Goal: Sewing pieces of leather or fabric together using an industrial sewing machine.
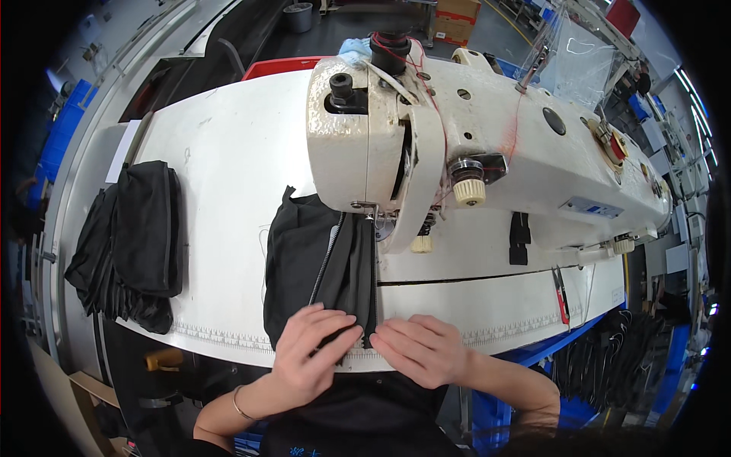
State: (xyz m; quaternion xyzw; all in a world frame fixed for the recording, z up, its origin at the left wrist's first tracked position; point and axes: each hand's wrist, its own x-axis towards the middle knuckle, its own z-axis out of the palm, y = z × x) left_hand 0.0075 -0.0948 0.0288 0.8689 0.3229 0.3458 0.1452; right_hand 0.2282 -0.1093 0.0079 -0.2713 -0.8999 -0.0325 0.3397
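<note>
A black fabric piece with a zipper (297,259) lies under the needle area of a white sewing machine (358,145). My left hand (312,350) has its fingers curled on the lower end of the fabric, near the zipper's end. My right hand (415,350) pinches or presses the fabric's right lower edge, fingers bent together; the fingertips partly hide what they grip. The two hands are close but apart at the table's front edge.
A stack of black fabric pieces (145,236) lies left on the white table (221,145). Red-handled snips (562,301) and a small black piece (519,238) lie at right. A red tray (278,65) stands behind; black straps (601,358) hang below the table's right side.
</note>
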